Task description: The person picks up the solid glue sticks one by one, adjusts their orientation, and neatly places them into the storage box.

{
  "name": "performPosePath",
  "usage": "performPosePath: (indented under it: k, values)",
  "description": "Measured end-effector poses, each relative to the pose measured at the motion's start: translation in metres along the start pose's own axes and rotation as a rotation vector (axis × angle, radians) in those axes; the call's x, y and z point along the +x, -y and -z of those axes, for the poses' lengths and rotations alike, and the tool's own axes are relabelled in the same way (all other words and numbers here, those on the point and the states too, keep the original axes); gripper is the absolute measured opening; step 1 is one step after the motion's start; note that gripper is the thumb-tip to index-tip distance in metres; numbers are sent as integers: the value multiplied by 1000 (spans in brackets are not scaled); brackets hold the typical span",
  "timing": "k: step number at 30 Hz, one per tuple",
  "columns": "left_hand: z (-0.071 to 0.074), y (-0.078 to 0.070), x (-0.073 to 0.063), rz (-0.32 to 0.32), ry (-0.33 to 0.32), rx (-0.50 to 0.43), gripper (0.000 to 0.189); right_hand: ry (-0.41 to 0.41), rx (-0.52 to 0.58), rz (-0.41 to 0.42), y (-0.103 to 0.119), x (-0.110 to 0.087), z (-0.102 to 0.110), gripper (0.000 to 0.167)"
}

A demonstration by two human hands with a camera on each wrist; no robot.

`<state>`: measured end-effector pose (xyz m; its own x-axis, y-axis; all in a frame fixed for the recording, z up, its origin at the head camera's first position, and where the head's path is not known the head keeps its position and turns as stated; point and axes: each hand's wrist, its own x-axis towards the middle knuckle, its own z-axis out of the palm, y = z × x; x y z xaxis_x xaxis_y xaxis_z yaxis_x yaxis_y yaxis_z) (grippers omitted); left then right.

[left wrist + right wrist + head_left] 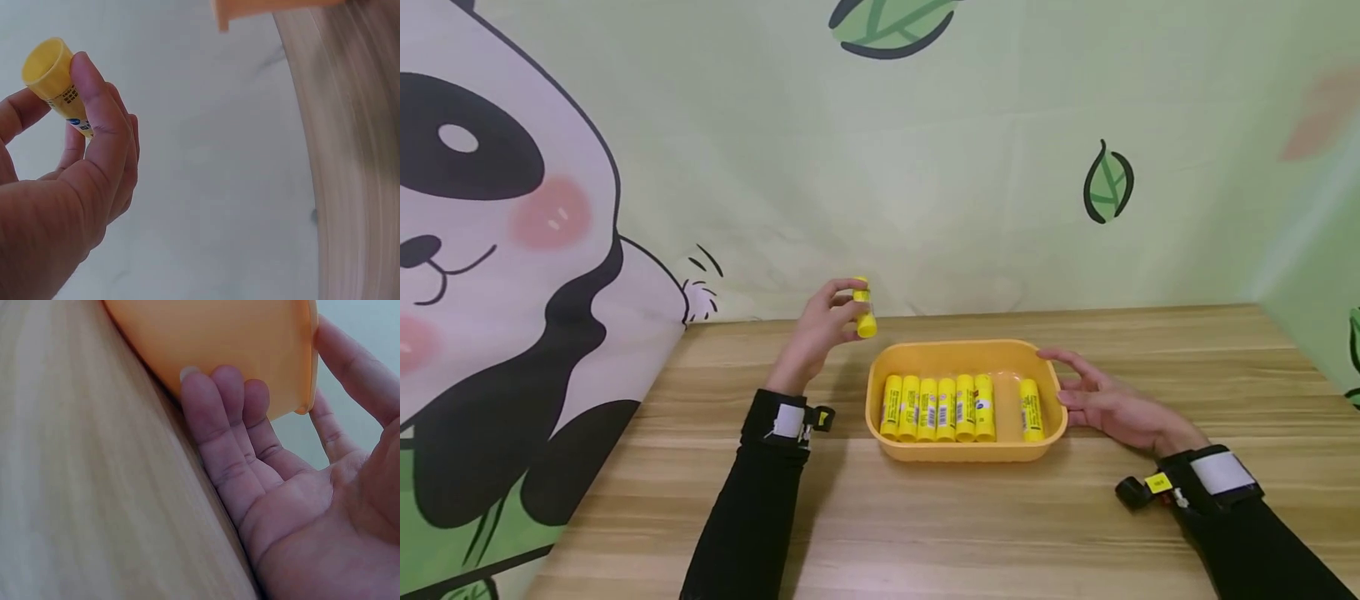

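Note:
My left hand (825,329) holds a yellow glue stick (865,308) between thumb and fingers, above the table and left of the yellow-orange plastic basket (955,452). The glue stick is nearly upright; in the left wrist view its hollow round end (45,62) faces the camera. Inside the basket, several like glue sticks (928,410) lie side by side in a row from the left. One more glue stick (1032,410) lies apart near the right wall. My right hand (1108,404) touches the basket's right end, thumb and index finger at the rim (307,356), other fingers by the outer wall.
The basket stands on a wood-grain table (925,517). Behind the table hangs a pale green backdrop (962,208) with printed leaves and a large panda at the left. Both wrists wear black straps (1206,479) with small cameras.

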<state>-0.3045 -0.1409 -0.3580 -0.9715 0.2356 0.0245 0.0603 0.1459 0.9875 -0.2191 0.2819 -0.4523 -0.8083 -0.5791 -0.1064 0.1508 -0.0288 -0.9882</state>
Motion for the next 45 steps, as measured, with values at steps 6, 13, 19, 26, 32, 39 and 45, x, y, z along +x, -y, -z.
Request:
performPosePath:
  k: [6,13,19,26,32,39,45]
  values:
    - [-7,-8,-6,-24,51,-39,39,2,8,0,0,0,-1,61]
    - [-22,-21,-15,-61,124,-84,36,-13,8,-4,0,0,-1,61]
    - [-32,-28,-21,-70,157,-110,36,-13,10,-4,1,0,-1,60]
    - [-41,-33,-26,-85,172,-103,34,-18,10,-8,0,0,-1,60]
    - [-52,-39,-31,-80,210,-93,33,-19,11,-8,0,0,-1,60]
    - [-59,-44,-36,-93,235,-98,33,-23,2,-12,1,0,-1,60]
    - [-65,-44,-40,-92,265,-93,32,-19,3,-9,1,0,-1,59]
